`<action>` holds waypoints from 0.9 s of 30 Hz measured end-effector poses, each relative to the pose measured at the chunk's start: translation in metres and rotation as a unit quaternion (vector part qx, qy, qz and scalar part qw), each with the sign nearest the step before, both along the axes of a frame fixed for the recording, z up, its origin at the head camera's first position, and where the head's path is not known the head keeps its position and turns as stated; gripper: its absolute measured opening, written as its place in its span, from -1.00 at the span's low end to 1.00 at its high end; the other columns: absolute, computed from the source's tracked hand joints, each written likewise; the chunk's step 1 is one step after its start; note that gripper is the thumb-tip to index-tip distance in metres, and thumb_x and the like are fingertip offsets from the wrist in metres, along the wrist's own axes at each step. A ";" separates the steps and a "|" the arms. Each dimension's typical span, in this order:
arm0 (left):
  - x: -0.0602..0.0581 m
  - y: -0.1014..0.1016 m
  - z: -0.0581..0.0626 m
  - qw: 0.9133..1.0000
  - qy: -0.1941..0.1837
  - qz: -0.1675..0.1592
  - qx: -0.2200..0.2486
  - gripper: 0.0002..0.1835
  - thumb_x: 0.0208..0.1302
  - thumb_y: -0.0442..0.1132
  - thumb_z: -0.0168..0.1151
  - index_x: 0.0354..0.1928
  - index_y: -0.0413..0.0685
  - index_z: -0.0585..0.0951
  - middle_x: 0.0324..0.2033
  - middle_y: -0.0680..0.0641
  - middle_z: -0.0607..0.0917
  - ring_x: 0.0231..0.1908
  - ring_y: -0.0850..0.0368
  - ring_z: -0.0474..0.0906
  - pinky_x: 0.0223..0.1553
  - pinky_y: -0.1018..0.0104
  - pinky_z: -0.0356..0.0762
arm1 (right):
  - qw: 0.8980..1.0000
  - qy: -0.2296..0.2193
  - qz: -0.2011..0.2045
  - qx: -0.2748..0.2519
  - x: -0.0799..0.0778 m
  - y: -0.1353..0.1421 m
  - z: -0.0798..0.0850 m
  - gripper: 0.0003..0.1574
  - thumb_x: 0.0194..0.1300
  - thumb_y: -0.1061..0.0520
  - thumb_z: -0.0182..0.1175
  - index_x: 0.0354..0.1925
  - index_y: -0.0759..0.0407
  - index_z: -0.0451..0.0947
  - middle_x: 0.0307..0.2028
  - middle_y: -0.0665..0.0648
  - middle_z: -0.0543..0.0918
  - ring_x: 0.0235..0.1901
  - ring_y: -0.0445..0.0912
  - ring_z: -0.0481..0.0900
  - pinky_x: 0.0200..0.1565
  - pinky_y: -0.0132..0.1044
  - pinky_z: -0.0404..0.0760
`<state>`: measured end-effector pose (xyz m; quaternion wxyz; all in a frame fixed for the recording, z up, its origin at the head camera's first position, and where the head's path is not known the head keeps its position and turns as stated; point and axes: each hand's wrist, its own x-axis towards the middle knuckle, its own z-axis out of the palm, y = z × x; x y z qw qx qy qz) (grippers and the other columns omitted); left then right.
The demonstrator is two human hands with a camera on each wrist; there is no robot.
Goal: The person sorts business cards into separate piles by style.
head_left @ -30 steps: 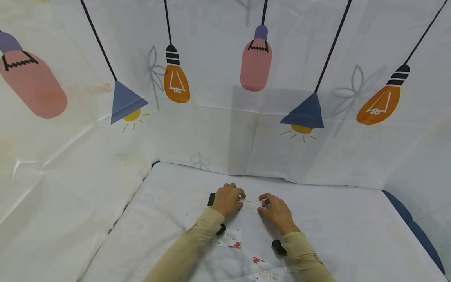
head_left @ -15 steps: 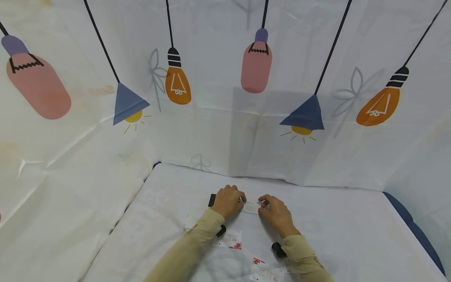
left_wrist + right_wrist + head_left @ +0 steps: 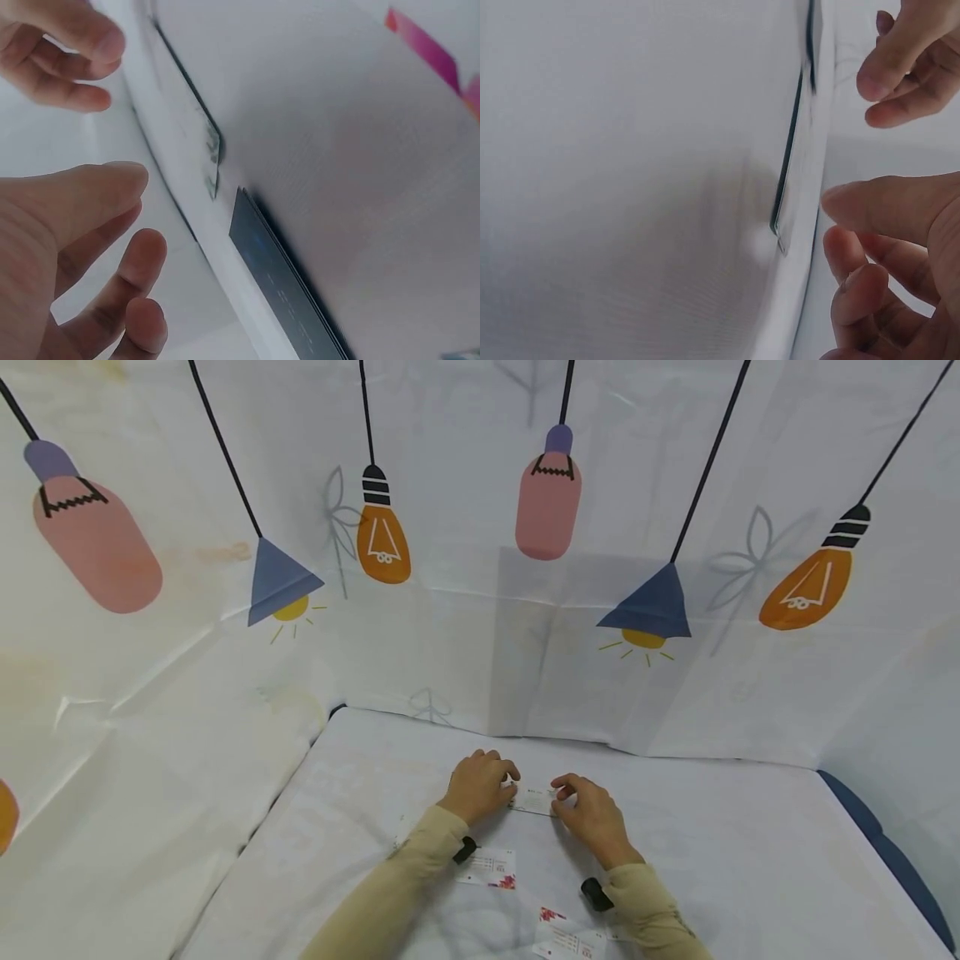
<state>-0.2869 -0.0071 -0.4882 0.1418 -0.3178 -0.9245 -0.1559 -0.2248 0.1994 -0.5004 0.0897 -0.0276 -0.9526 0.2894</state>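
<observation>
A thin white card stack (image 3: 532,800) with a dark lower edge lies far out on the white table, between the two hands. My left hand (image 3: 480,787) hovers at its left end, fingers bent and spread, gripping nothing. In the left wrist view, this hand (image 3: 82,247) is apart from the printed card (image 3: 187,112), and a dark stack of cards (image 3: 277,277) lies close by; the head view hides that stack. At the other end, my right hand (image 3: 592,818) has thumb and fingers parted. The right wrist view shows nothing between the fingers of this hand (image 3: 892,262).
Nearer the body lie a white card with a red floral corner (image 3: 487,867) and another such card (image 3: 567,935). Further cards are partly covered by the forearms. A white sheet printed with lamps (image 3: 547,660) hangs behind the table.
My left hand has shifted slightly left, covering the dark stack that showed beside it before. The right hand has hardly moved. The head view has turned a little.
</observation>
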 end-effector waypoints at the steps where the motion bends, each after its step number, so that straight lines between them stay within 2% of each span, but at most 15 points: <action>1: 0.001 -0.002 0.000 1.000 0.001 -0.001 0.006 -0.87 0.17 -0.10 0.46 -0.23 0.18 0.80 -0.44 0.14 0.64 -0.40 0.18 0.48 -0.42 0.35 0.43 | 1.000 0.000 0.000 -0.002 0.001 0.000 0.000 -0.66 0.17 0.17 0.40 -0.05 0.01 0.68 -0.29 -0.08 0.66 -0.45 -0.17 0.45 -0.42 -0.22 0.42; 13: 0.013 -0.031 -0.003 0.999 -0.003 -0.002 0.035 -0.80 0.16 -0.04 0.49 -0.18 0.17 0.79 -0.40 0.12 0.69 -0.41 0.18 0.47 -0.39 0.32 0.45 | 1.000 0.013 0.001 -0.010 0.009 -0.004 0.001 -0.65 0.17 0.15 0.43 -0.04 0.01 0.68 -0.30 -0.11 0.66 -0.41 -0.18 0.50 -0.42 -0.23 0.43; 21: 0.027 -0.059 -0.001 0.998 -0.050 -0.007 0.037 -0.71 0.18 -0.02 0.49 -0.07 0.10 0.75 -0.31 0.12 0.69 -0.32 0.19 0.49 -0.29 0.28 0.45 | 1.000 0.007 0.002 -0.025 0.012 -0.007 -0.001 -0.65 0.18 0.16 0.41 -0.03 0.03 0.68 -0.31 -0.12 0.64 -0.44 -0.20 0.48 -0.47 -0.25 0.42; 27: 0.034 -0.092 -0.004 0.996 -0.073 -0.021 0.046 -0.68 0.18 -0.07 0.49 -0.03 0.04 0.73 -0.22 0.05 0.71 -0.22 0.14 0.53 -0.17 0.17 0.52 | 1.000 0.007 0.001 -0.024 0.013 -0.008 -0.004 -0.68 0.20 0.14 0.39 -0.03 0.02 0.68 -0.31 -0.14 0.64 -0.44 -0.21 0.48 -0.47 -0.24 0.42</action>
